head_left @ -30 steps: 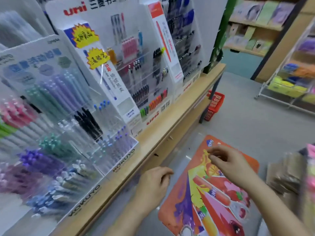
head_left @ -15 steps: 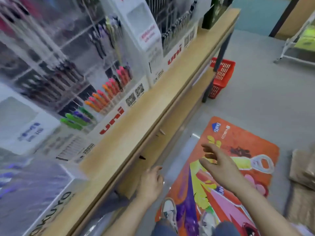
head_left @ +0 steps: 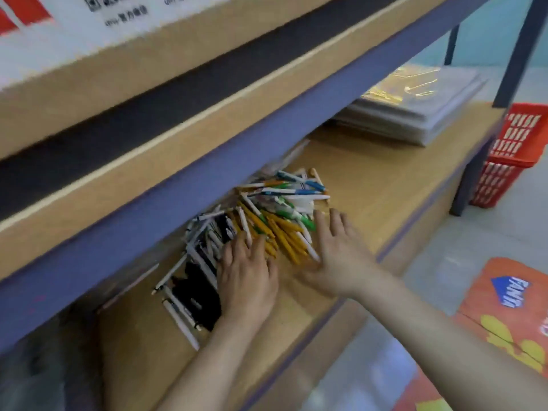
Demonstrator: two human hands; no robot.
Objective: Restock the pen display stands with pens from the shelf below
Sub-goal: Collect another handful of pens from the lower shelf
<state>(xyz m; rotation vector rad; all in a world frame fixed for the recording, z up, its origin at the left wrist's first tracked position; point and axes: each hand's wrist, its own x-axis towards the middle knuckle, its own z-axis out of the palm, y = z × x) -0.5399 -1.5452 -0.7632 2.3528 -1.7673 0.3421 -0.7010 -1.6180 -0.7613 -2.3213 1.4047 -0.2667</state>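
Note:
A loose heap of pens (head_left: 275, 215) lies on the lower wooden shelf (head_left: 385, 185): black-and-white ones at the left, yellow ones in the middle, green, blue and white ones at the back. My left hand (head_left: 246, 277) lies flat with straight fingers on the black and yellow pens. My right hand (head_left: 338, 253) is spread open beside it, its fingers touching the right side of the yellow pens. Neither hand grips a pen. Of the display stands only a white base (head_left: 89, 25) shows on the upper shelf, blurred.
The upper shelf's blue-grey front edge (head_left: 267, 137) overhangs the pens. A stack of clear-wrapped flat packs (head_left: 415, 114) lies further right on the lower shelf. A red plastic basket (head_left: 510, 155) stands on the floor past the shelf end. An orange floor mat (head_left: 510, 321) lies at the right.
The view has dropped from the display stands to the lower shelf. Both hands have moved from mid-air above the floor mat onto the pile of pens.

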